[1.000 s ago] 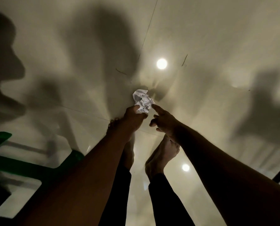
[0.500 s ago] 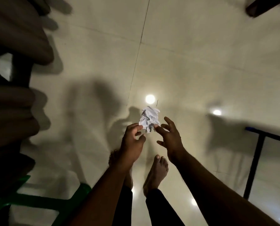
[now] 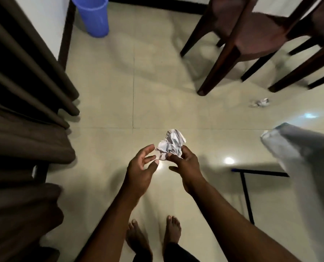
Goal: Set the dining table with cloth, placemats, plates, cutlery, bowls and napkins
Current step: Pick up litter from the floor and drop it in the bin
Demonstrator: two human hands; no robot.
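Note:
A crumpled white paper ball (image 3: 171, 143) is held above the tiled floor, in front of me at mid-frame. My right hand (image 3: 186, 165) pinches its lower edge between thumb and fingertips. My left hand (image 3: 141, 169) hovers just left of the paper with its fingers loosely spread, and I cannot tell whether a fingertip touches it. A pale cloth (image 3: 300, 152) hangs over the edge of a table at the right. No plates, cutlery or bowls are in view.
A blue bin (image 3: 93, 16) stands at the far wall. Dark wooden chairs (image 3: 251, 35) stand at the back right. Brown curtains (image 3: 25, 110) fill the left side. Another crumpled scrap (image 3: 261, 103) lies on the floor. A black table leg (image 3: 247, 197) is at the right. My bare feet (image 3: 153, 237) are below.
The paper came up off the floor and my view rose with it. My left hand let go of the ball and opened, and my right hand now pinches it.

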